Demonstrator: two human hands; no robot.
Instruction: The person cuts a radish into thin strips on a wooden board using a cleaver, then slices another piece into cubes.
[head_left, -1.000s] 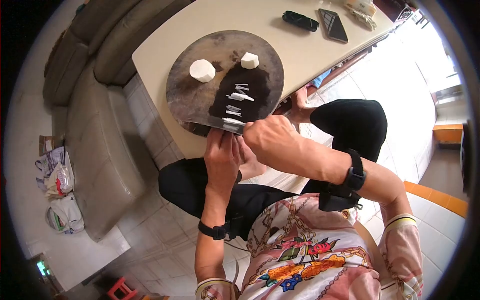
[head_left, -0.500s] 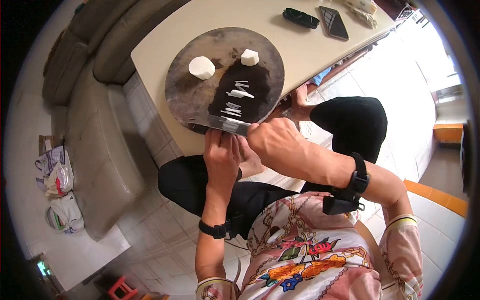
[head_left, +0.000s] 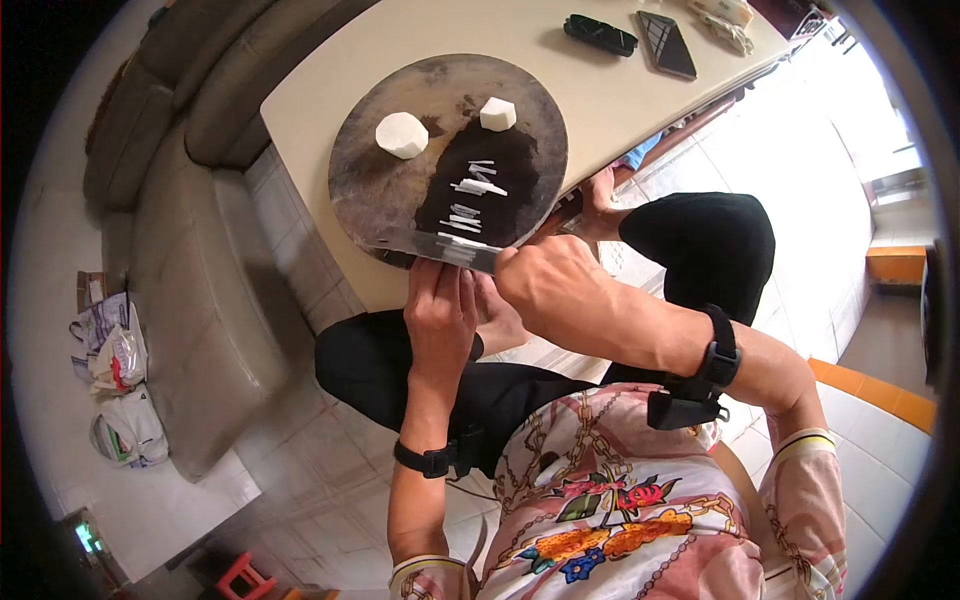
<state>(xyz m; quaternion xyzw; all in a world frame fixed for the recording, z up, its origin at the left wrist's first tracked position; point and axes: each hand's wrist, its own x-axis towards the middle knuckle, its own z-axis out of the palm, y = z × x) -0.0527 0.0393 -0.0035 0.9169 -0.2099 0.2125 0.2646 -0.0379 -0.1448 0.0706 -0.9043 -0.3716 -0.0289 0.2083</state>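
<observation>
On a round wooden chopping board [head_left: 365, 205] lie thin white strips [head_left: 478, 187] in a line over a dark wet patch. Near the board's front edge, my right hand [head_left: 550, 280] is closed around the handle of a knife [head_left: 400, 245], its wide blade pointing left. My left hand [head_left: 440, 300] is just in front of the blade, fingers bent and pressed together; whatever lies beneath them is hidden. More white strips lie right along the blade. Farther back on the board sit two white vegetable chunks, a round one [head_left: 402, 136] and a smaller one [head_left: 498, 115].
The board rests on a cream table [head_left: 310, 110]. A black case [head_left: 600, 35] and a phone [head_left: 667, 45] lie toward its far right. A grey sofa [head_left: 200, 290] stands to the left, with bags [head_left: 118, 360] beyond it. My knees are close under the table's edge.
Almost nothing differs. Both hands and the knife stay at the board's front edge, with only a very slight shift of my left hand.
</observation>
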